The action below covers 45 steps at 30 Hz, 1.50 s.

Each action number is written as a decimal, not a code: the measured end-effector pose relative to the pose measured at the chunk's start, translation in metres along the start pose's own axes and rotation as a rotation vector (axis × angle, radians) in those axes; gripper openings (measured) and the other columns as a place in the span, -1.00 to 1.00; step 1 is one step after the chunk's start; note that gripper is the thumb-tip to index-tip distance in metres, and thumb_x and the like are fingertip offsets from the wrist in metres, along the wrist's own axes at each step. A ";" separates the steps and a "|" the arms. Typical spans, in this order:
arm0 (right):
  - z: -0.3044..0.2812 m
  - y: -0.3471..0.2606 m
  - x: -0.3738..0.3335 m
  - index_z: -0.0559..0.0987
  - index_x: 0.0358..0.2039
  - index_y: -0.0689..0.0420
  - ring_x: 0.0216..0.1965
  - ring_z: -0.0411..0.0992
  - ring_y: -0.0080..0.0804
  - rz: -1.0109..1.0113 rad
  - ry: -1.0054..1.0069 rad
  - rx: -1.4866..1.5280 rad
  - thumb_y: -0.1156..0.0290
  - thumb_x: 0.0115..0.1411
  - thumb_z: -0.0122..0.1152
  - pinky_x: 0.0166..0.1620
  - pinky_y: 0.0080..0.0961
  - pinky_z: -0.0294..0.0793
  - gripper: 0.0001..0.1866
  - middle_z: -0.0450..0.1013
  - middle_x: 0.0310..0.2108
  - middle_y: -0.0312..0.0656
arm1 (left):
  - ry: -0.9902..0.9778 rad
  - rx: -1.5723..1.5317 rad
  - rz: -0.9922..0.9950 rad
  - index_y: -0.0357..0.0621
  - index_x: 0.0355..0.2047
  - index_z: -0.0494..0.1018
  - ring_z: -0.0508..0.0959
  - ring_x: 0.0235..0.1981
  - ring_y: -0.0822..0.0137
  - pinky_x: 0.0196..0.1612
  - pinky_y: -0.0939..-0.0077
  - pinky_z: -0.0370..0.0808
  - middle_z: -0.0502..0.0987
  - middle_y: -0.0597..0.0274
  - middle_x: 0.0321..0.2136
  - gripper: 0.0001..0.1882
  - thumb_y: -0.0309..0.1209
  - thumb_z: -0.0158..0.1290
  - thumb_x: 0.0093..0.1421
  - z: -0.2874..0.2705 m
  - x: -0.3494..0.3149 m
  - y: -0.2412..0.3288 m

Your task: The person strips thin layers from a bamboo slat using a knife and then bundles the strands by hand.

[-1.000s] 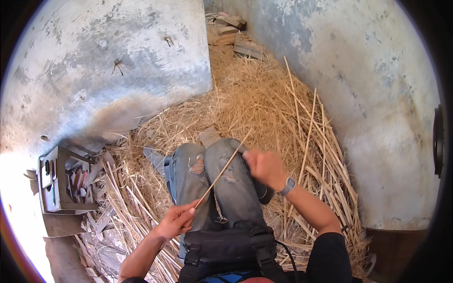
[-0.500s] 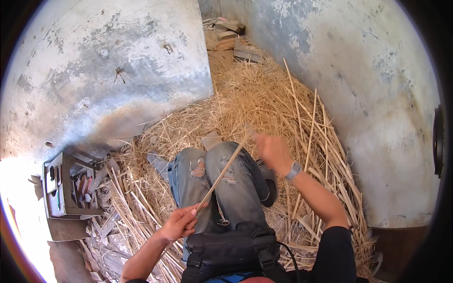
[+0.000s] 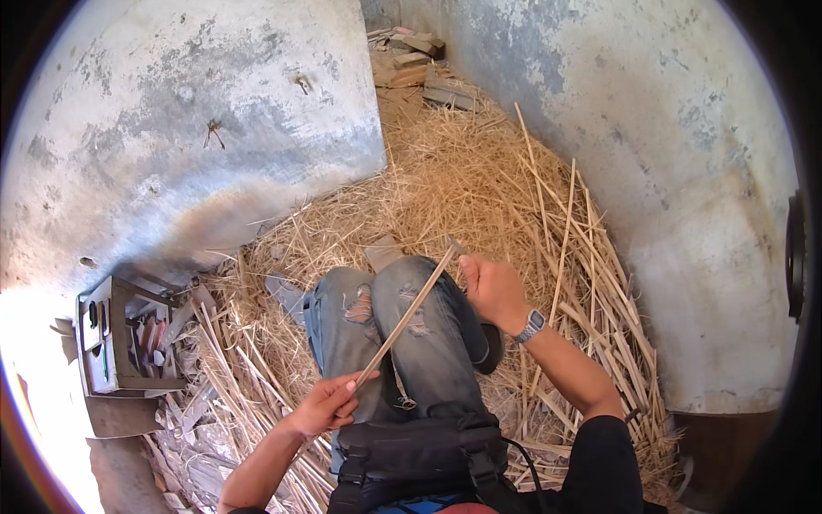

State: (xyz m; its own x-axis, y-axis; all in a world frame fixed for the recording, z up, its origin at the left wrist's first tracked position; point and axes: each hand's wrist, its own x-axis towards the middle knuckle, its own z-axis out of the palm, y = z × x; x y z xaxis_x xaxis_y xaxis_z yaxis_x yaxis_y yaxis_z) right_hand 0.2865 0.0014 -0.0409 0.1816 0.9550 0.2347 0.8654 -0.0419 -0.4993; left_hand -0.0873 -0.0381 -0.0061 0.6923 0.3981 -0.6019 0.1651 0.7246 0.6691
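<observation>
One strip (image 3: pixel 405 323): left hand (image 3: pixel 325 406) grips its near end, right hand (image 3: pixel 497 295) a probable blade (image 3: pixel 455 245) at its tip; slipping could cut the knee (image 3: pixel 401 278) beneath.

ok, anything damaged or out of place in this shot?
Yes, wear and litter. The trousers are ripped around both knees, the wall on the left is patchy and stained, and straw-coloured shavings lie strewn over the floor. The strip in the left hand shows no obvious break.
</observation>
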 end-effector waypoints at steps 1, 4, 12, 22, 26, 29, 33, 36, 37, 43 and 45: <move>-0.001 -0.013 -0.007 0.54 -0.46 0.11 -0.63 0.48 0.16 -0.087 -0.078 0.002 -0.04 0.47 -0.06 -0.54 0.04 0.45 -0.48 0.46 -0.68 0.07 | 0.001 0.002 0.002 -0.12 0.46 0.18 0.01 -0.69 0.57 -0.60 0.63 0.05 0.01 0.49 -0.66 -0.46 -0.16 -0.24 0.59 -0.002 0.001 -0.001; -0.006 -0.033 -0.020 0.56 -0.47 0.11 -0.62 0.49 0.14 -0.228 -0.206 0.012 -0.05 0.47 -0.06 -0.55 0.02 0.45 -0.45 0.47 -0.67 0.08 | 0.042 0.003 0.116 -0.13 0.43 0.26 0.08 -0.70 0.57 -0.59 0.66 0.09 0.11 0.49 -0.68 -0.51 -0.25 -0.15 0.57 -0.002 0.001 -0.011; -0.016 -0.022 -0.011 0.60 -0.40 0.13 -0.59 0.48 0.19 -0.173 -0.230 -0.090 -0.05 0.49 -0.11 -0.52 0.04 0.43 -0.45 0.47 -0.64 0.11 | 0.427 0.860 0.402 -0.28 0.27 0.43 0.44 -0.50 0.59 -0.39 0.55 0.45 0.64 0.28 -0.47 -0.59 -0.42 0.01 0.47 0.028 -0.006 0.005; -0.002 -0.006 -0.008 0.53 -0.42 0.14 -0.61 0.48 0.14 -0.115 -0.080 -0.001 0.01 0.47 -0.03 -0.53 -0.01 0.40 -0.52 0.42 -0.68 0.11 | 0.337 0.513 0.257 -0.28 0.32 0.39 0.25 -0.57 0.70 -0.53 0.65 0.23 0.32 0.56 -0.60 -0.56 -0.41 0.01 0.49 0.027 -0.002 -0.003; -0.005 -0.021 -0.012 0.52 -0.43 0.15 -0.60 0.47 0.16 -0.186 -0.100 0.020 0.01 0.48 -0.05 -0.53 -0.01 0.40 -0.51 0.42 -0.68 0.10 | 0.297 0.468 0.277 -0.27 0.35 0.35 0.18 -0.64 0.71 -0.57 0.67 0.13 0.21 0.60 -0.65 -0.54 -0.40 -0.02 0.50 0.029 -0.002 0.004; -0.010 0.003 0.015 0.53 -0.44 0.10 -0.61 0.50 0.12 -0.088 0.004 0.028 -0.04 0.49 -0.11 -0.53 0.00 0.46 -0.47 0.46 -0.68 0.04 | 0.326 0.525 0.288 -0.26 0.37 0.33 0.17 -0.65 0.71 -0.58 0.68 0.11 0.20 0.60 -0.66 -0.53 -0.40 -0.04 0.51 0.026 -0.003 -0.005; 0.000 -0.018 -0.022 0.54 -0.41 0.07 -0.64 0.46 0.08 -0.269 -0.156 -0.032 -0.03 0.49 -0.12 -0.56 0.02 0.41 -0.50 0.43 -0.70 0.02 | 0.294 0.427 0.251 -0.26 0.37 0.33 0.16 -0.64 0.71 -0.58 0.67 0.11 0.19 0.61 -0.64 -0.53 -0.40 -0.03 0.51 0.023 -0.003 -0.007; 0.005 0.045 0.020 0.51 -0.46 0.09 -0.64 0.43 0.06 -0.090 0.032 -0.137 -0.07 0.47 -0.09 -0.55 0.00 0.36 -0.47 0.44 -0.67 0.03 | 0.275 0.364 0.246 -0.27 0.35 0.36 0.16 -0.62 0.72 -0.57 0.66 0.10 0.20 0.61 -0.63 -0.54 -0.40 -0.01 0.51 0.022 -0.002 -0.005; 0.000 0.059 0.023 0.51 -0.46 0.09 -0.64 0.43 0.06 -0.097 0.031 -0.138 -0.07 0.47 -0.09 -0.55 0.00 0.36 -0.47 0.44 -0.67 0.03 | 0.271 0.391 0.258 -0.26 0.35 0.36 0.15 -0.63 0.72 -0.57 0.66 0.08 0.19 0.61 -0.63 -0.55 -0.40 -0.02 0.51 0.021 -0.001 -0.006; -0.003 0.030 0.019 0.57 -0.45 0.13 -0.69 0.23 -0.37 0.072 0.053 0.390 -0.03 0.44 0.09 -0.52 -0.36 0.23 -0.51 0.36 -0.70 -0.24 | 0.096 0.096 0.176 -0.22 0.41 0.27 0.08 -0.69 0.64 -0.60 0.63 0.05 0.12 0.53 -0.68 -0.52 -0.35 -0.12 0.56 0.003 0.003 -0.011; -0.002 0.005 0.015 0.60 -0.37 0.13 -0.65 0.14 -0.62 0.080 0.054 0.613 0.05 0.35 0.30 -0.52 -0.51 0.16 -0.62 0.30 -0.70 -0.42 | 0.052 0.078 0.147 -0.21 0.43 0.23 0.04 -0.69 0.62 -0.60 0.63 0.03 0.08 0.52 -0.67 -0.49 -0.28 -0.14 0.56 -0.001 0.004 -0.007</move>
State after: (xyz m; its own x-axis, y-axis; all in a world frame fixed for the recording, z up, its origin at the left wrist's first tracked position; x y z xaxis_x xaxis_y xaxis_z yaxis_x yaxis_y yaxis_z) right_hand 0.2943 0.0151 -0.0379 0.2717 0.9391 0.2103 0.4255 0.0788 -0.9015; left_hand -0.0867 -0.0413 -0.0135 0.6763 0.5267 -0.5151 0.1198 0.6113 0.7823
